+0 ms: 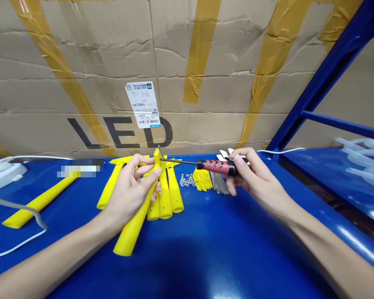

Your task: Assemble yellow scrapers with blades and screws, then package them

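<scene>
Head view looked down on a glossy blue bench (pixel 205 249). Behind the fingers, a creased cardboard box (pixel 81 62), striped with yellow tape, read "LED" in black beside a white barcode label (pixel 142 104) too small to read. The left hand (pixel 129 191) had its fingers (pixel 143 160) wrapped around a smooth yellow plastic handle (pixel 134 232), tilted up off the bench. The right hand (pixel 252 178) pinched a red-and-black screwdriver (pixel 216 166), its thin metal shaft touching the handle's top. Just beyond the fingers lay more yellow handles (pixel 165 195), small screws (pixel 185 180) and grey metal blades (pixel 220 182).
</scene>
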Demonstrator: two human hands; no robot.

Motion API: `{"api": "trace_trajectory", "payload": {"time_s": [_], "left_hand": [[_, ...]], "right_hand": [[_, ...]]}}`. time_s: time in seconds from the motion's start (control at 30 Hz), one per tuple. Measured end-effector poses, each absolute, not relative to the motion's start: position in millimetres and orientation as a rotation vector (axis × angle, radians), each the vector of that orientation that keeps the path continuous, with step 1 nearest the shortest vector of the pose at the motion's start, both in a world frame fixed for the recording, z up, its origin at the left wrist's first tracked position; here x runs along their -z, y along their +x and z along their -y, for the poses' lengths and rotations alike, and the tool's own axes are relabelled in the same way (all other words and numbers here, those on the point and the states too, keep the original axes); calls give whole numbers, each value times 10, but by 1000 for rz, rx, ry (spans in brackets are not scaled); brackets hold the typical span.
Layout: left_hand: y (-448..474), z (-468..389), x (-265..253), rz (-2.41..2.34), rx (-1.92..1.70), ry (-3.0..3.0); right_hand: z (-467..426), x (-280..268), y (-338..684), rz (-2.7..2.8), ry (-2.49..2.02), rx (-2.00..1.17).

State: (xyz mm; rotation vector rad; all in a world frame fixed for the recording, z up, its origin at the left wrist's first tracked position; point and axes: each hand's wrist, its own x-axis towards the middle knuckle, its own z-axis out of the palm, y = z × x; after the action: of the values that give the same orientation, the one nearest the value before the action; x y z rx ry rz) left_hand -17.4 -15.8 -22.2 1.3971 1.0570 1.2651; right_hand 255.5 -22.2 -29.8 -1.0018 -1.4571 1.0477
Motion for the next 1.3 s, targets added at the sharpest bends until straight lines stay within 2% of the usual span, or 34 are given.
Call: {"api": "trace_trajectory", "payload": {"time_s": [0.13,0.27,0.43,0.63,0.73,0.87,1.17,1.3], "left_hand": [[-162,174,221,-1084,-1260,1425],[-135,203,211,-1090,-1230,1417],[-168,192,197,-1080,-1254,1438],[-176,200,189,-1077,-1225,1447],[-173,196,180,-1102,-1225,1451],[-153,189,180,-1114,-1217,1433],[-142,211,149,-1102,-1250,1487],[-169,198,147,-1103,-1217,1492]], "right_hand": [[218,280,2572,1454,-901,-1095],[193,274,2593,1413,-1043,-1014],[213,246,2594,1380,-889,-1206],[202,282,2558,1422,-1031,-1072],[198,285,2583,1460,-957,-1125],[229,272,2602,1567,-944,-978],[256,232,2449,1239,-1111,-1303],[265,208,2503,1434,-1056,-1073]]}}
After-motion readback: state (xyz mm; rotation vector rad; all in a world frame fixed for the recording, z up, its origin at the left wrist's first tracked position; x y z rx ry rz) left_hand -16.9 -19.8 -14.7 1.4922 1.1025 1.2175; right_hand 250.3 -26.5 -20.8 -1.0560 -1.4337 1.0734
